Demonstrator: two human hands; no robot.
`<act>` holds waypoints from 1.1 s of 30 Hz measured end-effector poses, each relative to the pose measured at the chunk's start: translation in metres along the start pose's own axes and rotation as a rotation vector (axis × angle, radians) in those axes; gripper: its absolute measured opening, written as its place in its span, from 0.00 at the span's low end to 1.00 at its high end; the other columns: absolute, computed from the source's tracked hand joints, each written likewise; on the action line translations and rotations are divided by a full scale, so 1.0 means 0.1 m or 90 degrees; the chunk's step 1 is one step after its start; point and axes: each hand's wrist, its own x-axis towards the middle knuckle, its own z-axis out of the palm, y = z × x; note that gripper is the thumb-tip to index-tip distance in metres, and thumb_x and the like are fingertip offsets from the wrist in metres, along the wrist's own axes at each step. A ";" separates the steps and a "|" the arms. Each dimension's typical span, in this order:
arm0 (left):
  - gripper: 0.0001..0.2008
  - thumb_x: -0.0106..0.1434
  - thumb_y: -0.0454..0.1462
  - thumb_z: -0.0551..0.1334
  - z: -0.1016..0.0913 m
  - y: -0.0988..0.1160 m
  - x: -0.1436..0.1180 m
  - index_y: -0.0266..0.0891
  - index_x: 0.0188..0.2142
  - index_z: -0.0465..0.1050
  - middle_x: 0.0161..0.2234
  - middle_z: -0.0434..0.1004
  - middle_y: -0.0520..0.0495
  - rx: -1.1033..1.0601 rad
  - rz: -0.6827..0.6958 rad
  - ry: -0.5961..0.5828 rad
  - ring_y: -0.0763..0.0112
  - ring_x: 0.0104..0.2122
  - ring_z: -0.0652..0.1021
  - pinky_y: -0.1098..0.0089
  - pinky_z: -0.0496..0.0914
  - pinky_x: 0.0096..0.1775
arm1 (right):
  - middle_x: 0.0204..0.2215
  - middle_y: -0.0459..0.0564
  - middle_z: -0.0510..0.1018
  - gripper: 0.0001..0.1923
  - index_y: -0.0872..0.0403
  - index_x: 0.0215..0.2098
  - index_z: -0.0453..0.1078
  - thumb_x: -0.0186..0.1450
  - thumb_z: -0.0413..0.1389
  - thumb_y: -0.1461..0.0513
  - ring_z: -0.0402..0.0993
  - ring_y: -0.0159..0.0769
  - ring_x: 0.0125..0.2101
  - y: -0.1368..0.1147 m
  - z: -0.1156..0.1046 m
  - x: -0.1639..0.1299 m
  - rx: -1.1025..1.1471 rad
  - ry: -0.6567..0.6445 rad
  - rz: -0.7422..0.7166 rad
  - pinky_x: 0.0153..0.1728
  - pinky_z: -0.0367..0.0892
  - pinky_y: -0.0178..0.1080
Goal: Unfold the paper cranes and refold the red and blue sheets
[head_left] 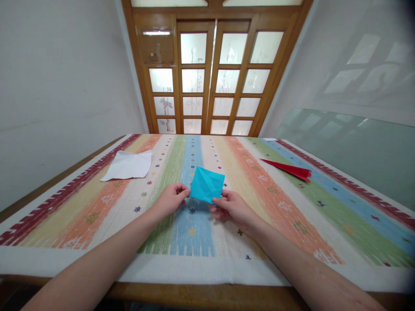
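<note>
Two hands on one small piece of blue paper (206,185), that's pretty much the whole scene. The person's left hand (170,199) has its fingertips pinched together on the paper's left corner, and the right hand (231,208) is pinched on the near bottom corner, thumb on top. The paper sits just above the striped tablecloth (324,216), roughly in the middle of the table and close to the person's edge, with its far side tipped up a little.

As for how far along the folding is: the blue sheet already shows creases running across it, and it reads as a diamond shape rather than a flat square, so some early folds look done. It's nowhere near any finished shape though, so by the look of it most of the work is left. Can't tell from this angle whether it's a single layer or doubled over.

Over to the right, well apart from the hands, lies a red folded paper (289,169), long and pointed, which looks further along or finished. On the far left of the cloth there's a white sheet (129,166), a bit crumpled and untouched. Behind the table is a wooden door (212,69) with frosted panes.
</note>
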 end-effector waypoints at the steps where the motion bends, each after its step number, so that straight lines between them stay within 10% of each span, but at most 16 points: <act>1: 0.15 0.66 0.47 0.61 -0.02 0.01 -0.01 0.38 0.41 0.74 0.39 0.79 0.41 0.058 0.050 0.070 0.63 0.34 0.79 0.65 0.73 0.36 | 0.28 0.49 0.80 0.13 0.53 0.41 0.71 0.63 0.64 0.57 0.77 0.32 0.23 0.00 -0.01 0.00 -0.014 -0.008 0.008 0.20 0.71 0.31; 5: 0.17 0.68 0.40 0.61 -0.08 0.14 -0.12 0.41 0.54 0.71 0.56 0.72 0.38 0.296 0.316 0.263 0.52 0.57 0.71 0.50 0.63 0.60 | 0.22 0.47 0.78 0.11 0.53 0.41 0.71 0.66 0.61 0.55 0.74 0.30 0.17 -0.01 0.00 -0.01 -0.086 -0.016 0.014 0.16 0.67 0.29; 10: 0.15 0.72 0.36 0.54 0.09 0.23 -0.28 0.43 0.51 0.76 0.55 0.75 0.40 0.417 0.481 -0.009 0.55 0.57 0.71 0.50 0.59 0.63 | 0.21 0.45 0.79 0.21 0.52 0.56 0.68 0.66 0.58 0.55 0.74 0.32 0.16 -0.02 0.06 -0.03 -0.123 -0.036 0.005 0.14 0.64 0.30; 17: 0.17 0.72 0.36 0.54 0.39 0.06 -0.28 0.41 0.57 0.73 0.54 0.75 0.38 0.415 0.397 -0.156 0.53 0.55 0.74 0.54 0.67 0.57 | 0.25 0.47 0.81 0.34 0.47 0.66 0.58 0.63 0.60 0.56 0.75 0.34 0.17 0.00 -0.04 -0.05 -0.254 -0.065 0.055 0.12 0.57 0.30; 25: 0.18 0.72 0.37 0.55 0.38 0.00 -0.26 0.43 0.58 0.74 0.58 0.73 0.38 0.401 0.391 -0.186 0.51 0.58 0.72 0.51 0.62 0.60 | 0.32 0.54 0.84 0.18 0.52 0.49 0.79 0.62 0.61 0.57 0.78 0.42 0.29 -0.15 -0.17 -0.05 -0.692 0.072 -0.127 0.27 0.61 0.37; 33: 0.16 0.70 0.40 0.60 0.29 0.08 -0.27 0.47 0.54 0.77 0.59 0.73 0.41 0.310 0.424 -0.272 0.51 0.61 0.69 0.49 0.59 0.62 | 0.36 0.54 0.84 0.15 0.51 0.46 0.79 0.64 0.58 0.54 0.78 0.43 0.33 -0.29 -0.16 -0.02 -0.782 0.108 -0.102 0.28 0.57 0.38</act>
